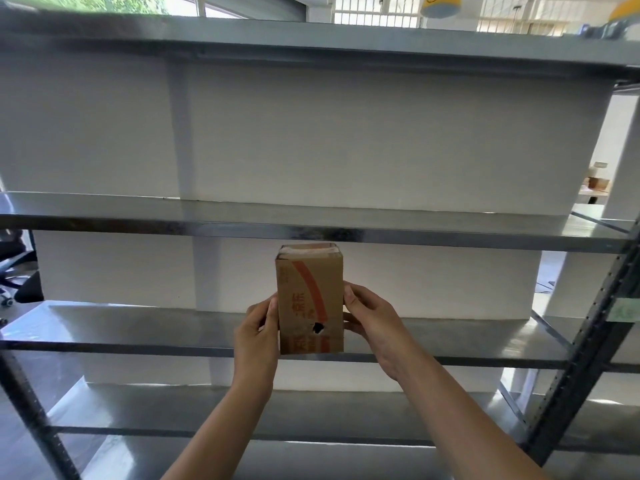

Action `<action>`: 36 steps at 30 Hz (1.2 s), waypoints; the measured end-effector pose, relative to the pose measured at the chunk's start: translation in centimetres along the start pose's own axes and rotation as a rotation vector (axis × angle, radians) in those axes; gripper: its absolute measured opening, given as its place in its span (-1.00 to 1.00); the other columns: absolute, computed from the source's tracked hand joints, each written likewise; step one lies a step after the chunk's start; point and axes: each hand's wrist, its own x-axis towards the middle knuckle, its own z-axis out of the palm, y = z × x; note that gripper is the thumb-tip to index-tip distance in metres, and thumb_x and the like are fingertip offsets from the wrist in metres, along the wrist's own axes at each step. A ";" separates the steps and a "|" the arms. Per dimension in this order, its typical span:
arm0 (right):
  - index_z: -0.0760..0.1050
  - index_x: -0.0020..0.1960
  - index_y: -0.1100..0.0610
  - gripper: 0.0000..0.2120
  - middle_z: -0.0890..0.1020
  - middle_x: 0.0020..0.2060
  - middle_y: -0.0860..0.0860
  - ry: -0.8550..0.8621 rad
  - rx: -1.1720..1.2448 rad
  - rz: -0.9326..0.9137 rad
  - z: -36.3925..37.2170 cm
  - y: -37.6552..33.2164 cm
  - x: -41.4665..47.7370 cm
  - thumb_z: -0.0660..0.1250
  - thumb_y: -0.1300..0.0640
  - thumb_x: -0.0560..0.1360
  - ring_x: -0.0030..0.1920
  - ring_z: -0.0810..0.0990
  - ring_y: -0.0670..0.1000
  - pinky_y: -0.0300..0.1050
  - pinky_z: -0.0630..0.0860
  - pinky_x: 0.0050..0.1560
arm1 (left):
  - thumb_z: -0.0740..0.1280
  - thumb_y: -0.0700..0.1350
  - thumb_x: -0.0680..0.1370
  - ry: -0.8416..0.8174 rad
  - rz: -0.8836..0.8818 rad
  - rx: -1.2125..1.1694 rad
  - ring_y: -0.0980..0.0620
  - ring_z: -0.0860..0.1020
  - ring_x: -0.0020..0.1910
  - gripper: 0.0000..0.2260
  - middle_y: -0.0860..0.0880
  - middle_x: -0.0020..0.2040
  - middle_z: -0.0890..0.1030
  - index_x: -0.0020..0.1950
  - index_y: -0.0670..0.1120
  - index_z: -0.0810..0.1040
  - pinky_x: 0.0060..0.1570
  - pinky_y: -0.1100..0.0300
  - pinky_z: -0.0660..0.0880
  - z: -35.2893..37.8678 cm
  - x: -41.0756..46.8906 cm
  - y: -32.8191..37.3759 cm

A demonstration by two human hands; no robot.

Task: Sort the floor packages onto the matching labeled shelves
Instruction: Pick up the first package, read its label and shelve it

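The small brown cardboard box point(310, 299) stands upright, taller than wide, with a curved orange stripe and orange printed characters on its front face. There is a dark torn hole in the lower part of this face. The top looks open, with something pale inside. The characters are too blurred to read. The box is at the front edge of the grey metal shelf point(138, 327), near its middle; whether its bottom touches the shelf I cannot tell. The left hand point(258, 332) holds its left side and the right hand point(372, 318) its right side, so both grips are clamped on the box. A pale green label point(625, 311) on the dark upright post point(588, 341) is cut off and not readable.
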 end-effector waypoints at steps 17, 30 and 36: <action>0.55 0.17 0.09 -0.66 0.72 0.03 0.06 0.117 0.227 0.046 0.5 1.5 -0.4 0.15 -0.11 0.65 0.11 0.68 0.04 0.03 0.59 0.26 | 0.27 -0.15 0.65 -0.037 0.022 -0.037 0.12 0.59 0.15 -0.77 0.05 0.10 0.69 0.22 0.06 0.65 -0.02 0.33 0.54 -0.2 -1.2 -0.3; 0.57 0.24 0.06 -0.58 0.74 0.03 0.04 0.085 0.216 0.080 0.3 2.7 -1.7 0.15 -0.17 0.60 0.12 0.67 0.03 0.12 0.41 0.42 | 0.27 0.10 0.61 -0.003 -0.050 -0.118 0.03 0.63 0.09 -0.75 0.04 -0.05 0.73 0.09 0.04 0.68 0.07 0.19 0.52 0.0 -3.2 -1.5; 0.67 0.13 0.06 -0.55 0.76 0.01 0.02 0.035 0.218 0.097 0.1 3.4 -2.2 0.10 -0.18 0.63 0.16 0.67 0.02 0.09 0.36 0.46 | 0.28 0.14 0.55 -0.022 -0.054 -0.140 0.04 0.63 0.12 -0.67 0.01 0.06 0.71 0.19 0.02 0.66 0.02 0.28 0.52 0.0 -4.0 -1.8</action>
